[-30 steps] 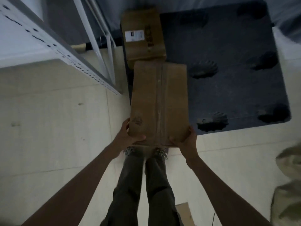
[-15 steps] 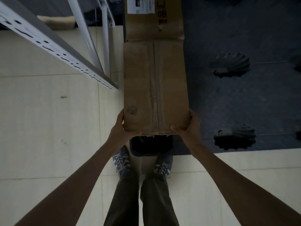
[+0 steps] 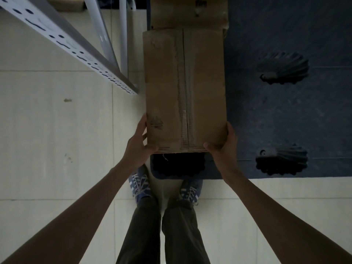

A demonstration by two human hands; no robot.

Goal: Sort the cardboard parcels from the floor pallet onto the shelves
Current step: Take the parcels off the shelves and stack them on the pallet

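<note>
I log the held parcel as plain brown cardboard with a paler tape strip down its middle and a small dark printed mark near one corner. Second parcel behind it: same brown, with dark printing. Pallet: dark navy blue, with black ribbed, shell-shaped recesses. Floor: pale cream tiles with thin grey grout lines and a small dark speck. Shelf rail: white face with rows of dark slots, grey top. Shoes: blue with white stripes and laces. Trousers: dark olive-grey.
</note>
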